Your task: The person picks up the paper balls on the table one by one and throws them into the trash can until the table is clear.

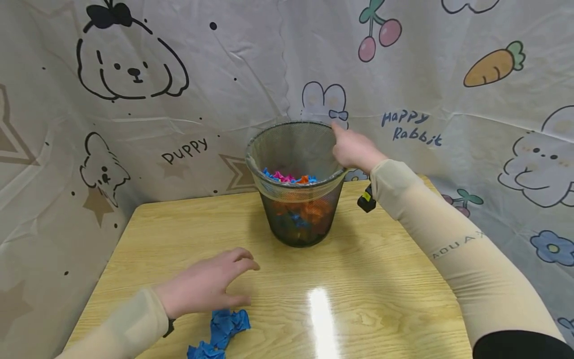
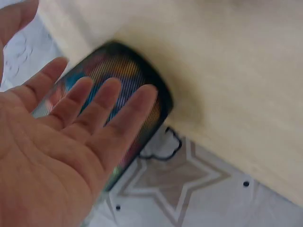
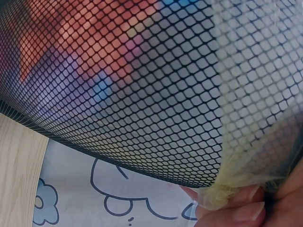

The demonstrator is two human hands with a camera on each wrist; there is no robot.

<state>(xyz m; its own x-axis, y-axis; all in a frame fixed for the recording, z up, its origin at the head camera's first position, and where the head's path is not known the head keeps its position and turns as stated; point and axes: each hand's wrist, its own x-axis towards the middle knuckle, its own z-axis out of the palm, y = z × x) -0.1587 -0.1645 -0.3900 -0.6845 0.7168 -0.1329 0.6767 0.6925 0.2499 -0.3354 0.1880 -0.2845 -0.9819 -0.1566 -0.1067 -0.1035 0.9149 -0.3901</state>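
A black mesh wastebasket (image 1: 293,219) stands upright toward the back of the table, with a thin yellowish bin liner (image 3: 265,85) folded over its rim. Through the mesh, crumpled paper (image 1: 309,207) in orange, blue and pink shows inside. My right hand (image 1: 356,149) grips the basket's rim at its right side; in the right wrist view its fingertips (image 3: 246,211) are at a bunched part of the liner. Over the front left of the table, my left hand (image 1: 206,281) is held with fingers apart and nothing in it. Crumpled blue paper (image 1: 226,326) lies just below that hand.
The wooden table (image 1: 381,289) ends at a printed cloth (image 1: 251,65) that hangs behind and along both sides. The basket stands close to the back edge. A small black device (image 1: 366,199) is at my right wrist.
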